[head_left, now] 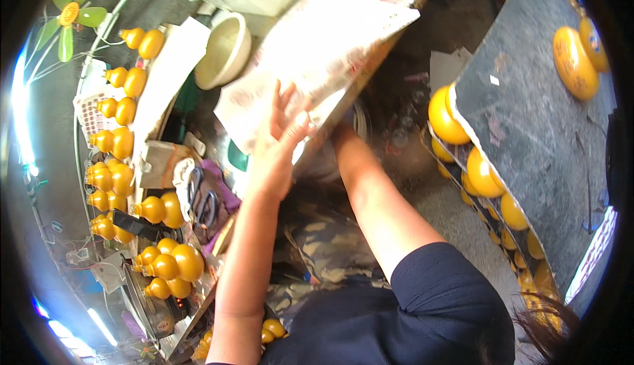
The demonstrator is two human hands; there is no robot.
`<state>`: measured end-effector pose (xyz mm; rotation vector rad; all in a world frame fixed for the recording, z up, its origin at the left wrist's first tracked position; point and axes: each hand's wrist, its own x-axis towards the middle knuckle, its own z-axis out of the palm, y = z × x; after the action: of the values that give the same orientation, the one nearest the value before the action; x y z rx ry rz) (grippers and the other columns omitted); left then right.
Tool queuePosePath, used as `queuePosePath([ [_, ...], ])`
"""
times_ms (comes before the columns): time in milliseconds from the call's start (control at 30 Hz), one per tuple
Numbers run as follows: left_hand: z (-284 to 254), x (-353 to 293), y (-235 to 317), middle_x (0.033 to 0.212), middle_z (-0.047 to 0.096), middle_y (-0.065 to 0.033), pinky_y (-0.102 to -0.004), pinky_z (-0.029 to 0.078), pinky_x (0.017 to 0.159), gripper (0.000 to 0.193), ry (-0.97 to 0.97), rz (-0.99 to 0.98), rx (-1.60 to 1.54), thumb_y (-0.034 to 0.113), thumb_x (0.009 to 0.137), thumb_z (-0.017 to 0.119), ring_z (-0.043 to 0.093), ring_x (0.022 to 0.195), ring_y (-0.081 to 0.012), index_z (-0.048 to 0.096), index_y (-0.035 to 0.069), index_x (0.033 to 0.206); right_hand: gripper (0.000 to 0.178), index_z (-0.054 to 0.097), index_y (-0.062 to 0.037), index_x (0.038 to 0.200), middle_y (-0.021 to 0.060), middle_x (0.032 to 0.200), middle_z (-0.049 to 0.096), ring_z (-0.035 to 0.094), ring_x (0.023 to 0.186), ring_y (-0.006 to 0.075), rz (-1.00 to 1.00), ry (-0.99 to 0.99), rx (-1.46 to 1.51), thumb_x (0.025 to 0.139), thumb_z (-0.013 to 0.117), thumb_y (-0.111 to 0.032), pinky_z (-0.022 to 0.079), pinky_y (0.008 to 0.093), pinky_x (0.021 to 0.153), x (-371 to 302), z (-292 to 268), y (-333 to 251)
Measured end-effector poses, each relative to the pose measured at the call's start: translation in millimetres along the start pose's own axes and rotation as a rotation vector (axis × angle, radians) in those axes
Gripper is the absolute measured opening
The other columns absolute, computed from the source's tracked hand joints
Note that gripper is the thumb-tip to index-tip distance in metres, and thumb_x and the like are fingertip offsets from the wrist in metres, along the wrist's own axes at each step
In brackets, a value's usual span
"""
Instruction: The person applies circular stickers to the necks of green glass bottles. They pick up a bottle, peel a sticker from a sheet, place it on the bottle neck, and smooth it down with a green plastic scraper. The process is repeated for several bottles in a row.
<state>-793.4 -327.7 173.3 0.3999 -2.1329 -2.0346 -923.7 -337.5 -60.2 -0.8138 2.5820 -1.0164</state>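
My left hand (282,134) is over the near end of a large white sheet (323,41) with faint reddish prints, its fingers apart and nothing seen in them. Whether it touches the sheet I cannot tell. The sheet lies on a table with a wooden edge (380,68). My right forearm reaches down beside that edge, and my right hand (341,134) is mostly hidden below it, so its fingers do not show. A small green object (237,156) lies by my left wrist.
Rows of yellow gourds (123,143) stand along the left, near dark-handled scissors (207,206). A cream basin (224,51) sits beyond the sheet. On the right, a dark board (535,101) carries two carved gourds (575,63), with several more gourds (485,172) beneath its edge.
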Motion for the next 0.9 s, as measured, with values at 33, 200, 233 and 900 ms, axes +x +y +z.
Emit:
queuePosePath([
  [33,0.4,3.3,3.2,0.155,0.021,-0.0133,-0.0378,0.041,0.099,0.077,-0.014,-0.004,-0.020,0.024,0.092,0.060,0.037,0.135,-0.0305,0.013,0.011,0.152,0.047,0.038,-0.0035,0.137,0.0250,0.130,0.050,0.051,0.120,0.0352,0.019,0.037,0.012,0.095,0.045,-0.025,0.043,0.0406,0.098,2.0,0.0,3.2],
  [200,-3.1,-5.8,3.1,0.155,0.019,-0.0156,-0.0343,0.041,0.100,0.084,-0.027,-0.030,-0.135,0.024,0.091,0.063,0.033,0.137,-0.0314,0.008,0.011,0.152,0.043,0.043,-0.0028,0.133,0.0240,0.130,0.051,0.051,0.120,0.0339,0.009,0.134,0.161,0.095,0.045,-0.023,0.042,0.0400,0.098,8.9,12.7,5.4],
  [233,-3.3,-5.5,3.0,0.155,0.019,-0.0158,-0.0345,0.040,0.100,0.085,-0.036,-0.024,-0.139,0.025,0.090,0.064,0.033,0.137,-0.0314,0.008,0.010,0.152,0.042,0.044,-0.0026,0.132,0.0238,0.130,0.051,0.051,0.119,0.0337,0.002,0.162,0.215,0.095,0.045,-0.022,0.042,0.0399,0.098,9.2,12.9,7.8],
  [900,-27.7,7.0,-4.6,0.152,0.029,-0.0127,-0.0369,0.039,0.101,0.074,-0.083,-0.018,-0.045,0.033,0.095,0.055,0.040,0.132,-0.0260,0.015,0.007,0.151,0.021,0.068,-0.0093,0.092,0.0052,0.101,0.067,0.062,0.082,0.0249,-0.749,0.517,-0.089,0.073,0.068,-0.001,0.049,0.0340,0.072,-225.0,-133.0,5.1],
])
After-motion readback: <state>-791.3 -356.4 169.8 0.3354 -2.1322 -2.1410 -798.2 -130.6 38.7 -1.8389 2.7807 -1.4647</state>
